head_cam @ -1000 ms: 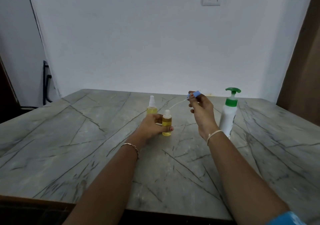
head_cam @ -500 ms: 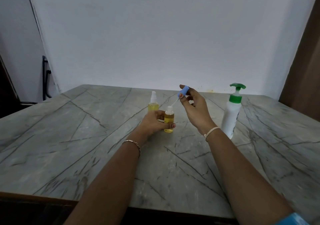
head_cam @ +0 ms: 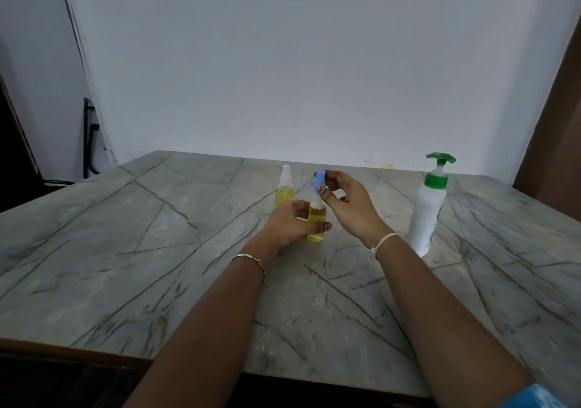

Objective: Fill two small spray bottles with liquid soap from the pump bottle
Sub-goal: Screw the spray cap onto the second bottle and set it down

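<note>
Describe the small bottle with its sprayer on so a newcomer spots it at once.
On the table, left of the pump bottle, stand two small yellow bottles. It is the far bottle, behind the left hand, wearing a white sprayer; the near bottle has its blue sprayer pinched above it by the right hand.

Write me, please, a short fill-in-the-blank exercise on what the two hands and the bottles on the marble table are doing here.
1. The left hand grips a small clear bottle holding ___ liquid.
2. The right hand pinches a ___ plastic spray cap just above that bottle's neck.
3. The tall white pump bottle carries a ___ pump head.
4. The second small spray bottle, beyond the left hand, wears a ___ sprayer.

Missing words: yellow; blue; green; white.
</note>
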Available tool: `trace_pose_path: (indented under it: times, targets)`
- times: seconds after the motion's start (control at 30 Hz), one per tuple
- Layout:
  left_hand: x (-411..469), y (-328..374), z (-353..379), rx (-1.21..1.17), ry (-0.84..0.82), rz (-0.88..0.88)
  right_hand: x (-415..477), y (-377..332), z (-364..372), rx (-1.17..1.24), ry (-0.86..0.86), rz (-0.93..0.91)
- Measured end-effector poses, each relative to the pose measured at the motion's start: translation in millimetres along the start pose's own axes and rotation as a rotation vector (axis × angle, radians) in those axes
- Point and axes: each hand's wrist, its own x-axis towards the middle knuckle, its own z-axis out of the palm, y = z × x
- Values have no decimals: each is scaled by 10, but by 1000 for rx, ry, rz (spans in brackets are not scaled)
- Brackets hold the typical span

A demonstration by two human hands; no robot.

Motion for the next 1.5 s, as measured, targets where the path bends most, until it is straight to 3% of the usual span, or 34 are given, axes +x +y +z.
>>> trace_pose_path:
  times: [0.57, 0.87, 1.13, 1.43, 1.5]
  targets:
    - [-1, -43, 10, -15, 8, -21, -40, 38, -52, 96, -107, 141]
    - [12, -43, 20, -2, -8, -5, -7, 66, -34, -77, -55, 80]
    - [-4, -29, 3, -51, -99, -23, -35, 30, -63, -51, -91, 45]
    - [-7, -45, 13, -59, -77, 4, -72, -1, 38, -68, 113, 88]
    - [1, -52, 15, -58, -76, -3, -84, -27, 64, 18, 129, 105]
